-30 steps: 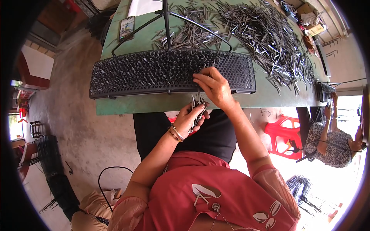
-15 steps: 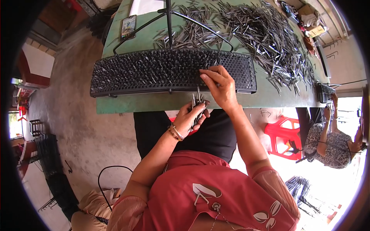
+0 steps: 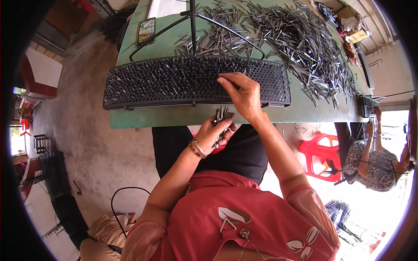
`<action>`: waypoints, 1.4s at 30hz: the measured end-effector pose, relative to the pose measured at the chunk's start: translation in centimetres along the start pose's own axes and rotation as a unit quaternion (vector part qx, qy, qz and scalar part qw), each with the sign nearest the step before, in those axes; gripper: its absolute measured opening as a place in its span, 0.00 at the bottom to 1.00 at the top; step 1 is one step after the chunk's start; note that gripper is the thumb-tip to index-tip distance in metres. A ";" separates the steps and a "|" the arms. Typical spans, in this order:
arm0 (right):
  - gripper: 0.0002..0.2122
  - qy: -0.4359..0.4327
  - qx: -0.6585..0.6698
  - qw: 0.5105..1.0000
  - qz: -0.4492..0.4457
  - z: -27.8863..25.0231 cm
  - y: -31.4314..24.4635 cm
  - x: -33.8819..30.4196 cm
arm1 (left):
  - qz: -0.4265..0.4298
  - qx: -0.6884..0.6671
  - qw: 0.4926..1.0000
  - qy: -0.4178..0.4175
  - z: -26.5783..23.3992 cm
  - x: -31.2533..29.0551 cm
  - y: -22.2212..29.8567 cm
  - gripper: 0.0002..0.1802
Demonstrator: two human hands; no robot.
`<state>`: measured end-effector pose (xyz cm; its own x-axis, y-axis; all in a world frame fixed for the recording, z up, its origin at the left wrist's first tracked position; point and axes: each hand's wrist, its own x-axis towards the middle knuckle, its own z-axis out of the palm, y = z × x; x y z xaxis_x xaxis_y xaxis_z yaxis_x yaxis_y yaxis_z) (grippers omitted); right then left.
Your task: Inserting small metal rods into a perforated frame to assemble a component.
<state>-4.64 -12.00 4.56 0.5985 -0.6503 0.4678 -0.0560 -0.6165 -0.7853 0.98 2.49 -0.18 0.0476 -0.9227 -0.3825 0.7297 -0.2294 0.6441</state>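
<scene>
Metal pins [image 3: 221,116] bunched in left hand [image 3: 215,132] (right hand [image 3: 244,93] on rack [image 3: 152,82]).

black perforated rack [image 3: 174,82]: 1 | green table [image 3: 305,111]: 1 | loose metal pins [image 3: 305,43]: too many to count | phone [image 3: 146,30]: 1 | red plastic stool [image 3: 320,152]: 1 | hands: 2

pins [image 3: 305,39]: shiny metal | rack [image 3: 174,80]: black plastic | table [image 3: 305,114]: matt green

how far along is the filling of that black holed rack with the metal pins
Roughly the left two thirds of the black rack looks filled. The right hand is at the holes; the left hand grips a bundle of pins. The right end looks open, and a pile of pins remains.
</scene>
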 end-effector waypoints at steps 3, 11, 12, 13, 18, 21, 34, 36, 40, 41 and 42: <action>0.07 0.013 -0.012 0.999 -0.029 0.6 0.8 -0.2 | -0.018 -0.016 1.000 0.001 -0.6 -0.1 0.2 0.15; 0.07 0.016 -0.029 0.999 -0.026 0.7 0.7 -0.8 | -0.008 -0.081 0.997 -0.008 -0.7 -0.1 0.2 0.12; 0.07 0.022 -0.036 0.998 -0.037 0.6 0.7 -0.9 | -0.013 -0.081 0.997 -0.009 -0.8 -0.2 0.2 0.12; 0.07 0.028 -0.043 0.998 -0.048 0.6 0.7 -1.0 | -0.018 -0.080 0.997 -0.010 -0.8 -0.2 0.2 0.13; 0.08 0.001 -0.047 0.996 -0.080 0.8 1.7 -1.6 | -0.027 -0.086 0.996 -0.001 -0.2 -0.5 0.4 0.12; 0.10 -0.031 -0.083 0.992 -0.084 0.6 1.7 -2.0 | -0.026 -0.072 0.997 -0.001 -0.3 -0.7 0.5 0.11; 0.08 -0.228 0.023 0.968 0.101 -4.0 0.3 -2.5 | 0.050 -0.040 0.998 -0.003 0.3 -0.7 1.0 0.12; 0.08 -0.212 0.104 0.965 0.112 -4.1 0.5 -2.9 | 0.050 -0.036 0.998 0.014 0.9 -0.6 1.0 0.12; 0.09 -0.151 0.077 0.956 0.238 -4.3 0.1 -2.0 | 0.039 -0.040 0.997 0.053 1.7 -0.6 1.2 0.11; 0.09 -0.112 0.101 0.957 0.246 -4.2 -0.5 -1.5 | 0.039 -0.040 0.997 0.053 1.4 -0.5 1.0 0.11; 0.09 -0.073 0.124 0.957 0.254 -4.0 -0.7 -1.2 | 0.039 -0.045 0.997 0.050 0.9 -0.4 0.6 0.11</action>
<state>-8.56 -12.60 6.18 0.6513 -0.7574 -0.0463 -0.1885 -0.1024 -0.9767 0.78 2.42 1.00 0.1720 -0.8999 -0.4007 0.7789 -0.1248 0.6146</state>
